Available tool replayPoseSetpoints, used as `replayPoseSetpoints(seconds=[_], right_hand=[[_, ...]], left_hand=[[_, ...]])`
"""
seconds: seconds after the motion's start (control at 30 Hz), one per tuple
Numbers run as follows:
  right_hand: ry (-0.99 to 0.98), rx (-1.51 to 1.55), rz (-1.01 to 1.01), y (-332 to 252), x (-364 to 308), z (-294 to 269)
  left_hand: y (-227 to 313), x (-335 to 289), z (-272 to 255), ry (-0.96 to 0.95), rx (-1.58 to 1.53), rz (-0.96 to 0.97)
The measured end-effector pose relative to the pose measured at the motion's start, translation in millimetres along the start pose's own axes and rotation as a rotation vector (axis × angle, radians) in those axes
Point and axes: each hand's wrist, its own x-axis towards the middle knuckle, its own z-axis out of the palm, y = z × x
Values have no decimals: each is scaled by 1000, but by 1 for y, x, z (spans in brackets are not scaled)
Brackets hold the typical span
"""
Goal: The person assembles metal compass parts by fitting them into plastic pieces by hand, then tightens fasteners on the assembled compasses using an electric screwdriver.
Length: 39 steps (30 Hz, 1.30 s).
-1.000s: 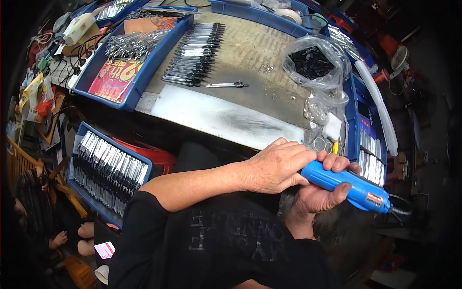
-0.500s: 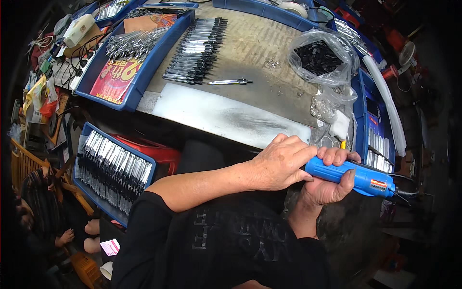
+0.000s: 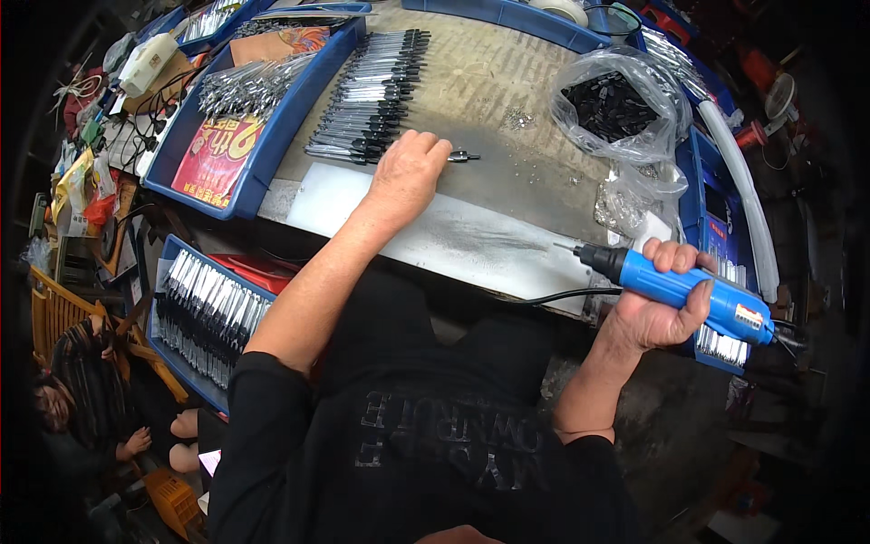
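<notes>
My right hand (image 3: 666, 304) is wrapped round a blue electric screwdriver (image 3: 696, 292), held over the right front of the bench. Its black nose and thin bit point left, touching nothing. Farther left, my left hand (image 3: 412, 174) reaches onto the bench with fingers curled down over a single slim silver-and-black piece (image 3: 465, 156). Only that piece's right end shows; my fingertips are hidden beneath the hand. Close by on the left lies a long row of similar slim pieces (image 3: 379, 95). A pale flat board (image 3: 489, 240) runs along the bench's front edge, under my left wrist.
On the right sit a clear bag of small black parts (image 3: 616, 107) and a bag of small metal bits (image 3: 625, 195). Blue trays (image 3: 249, 186) flank the bench on both sides. A lower blue tray (image 3: 216, 385) holds more slim pieces. Another person (image 3: 86, 390) sits at lower left.
My left hand has left the screwdriver's front end and moved left and away from me to the lone slim piece. The screwdriver's nose and bit are now uncovered.
</notes>
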Motion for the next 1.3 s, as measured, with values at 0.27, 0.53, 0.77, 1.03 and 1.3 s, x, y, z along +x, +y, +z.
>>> replayPoseSetpoints(seconds=[0.27, 0.53, 0.77, 1.03, 1.3], right_hand=[[13, -60, -43, 36, 30, 0], [96, -76, 33, 54, 42, -1], [108, -72, 20, 72, 51, -15], [124, -50, 83, 75, 54, -25], [148, -3, 86, 76, 52, -34]], left_hand=[[-3, 3, 17, -128, 107, -58], [-9, 5, 28, -137, 58, -109], [-13, 5, 27, -95, -53, -120], [-14, 6, 28, -88, -115, -128], [-13, 11, 30, -99, -116, -93]])
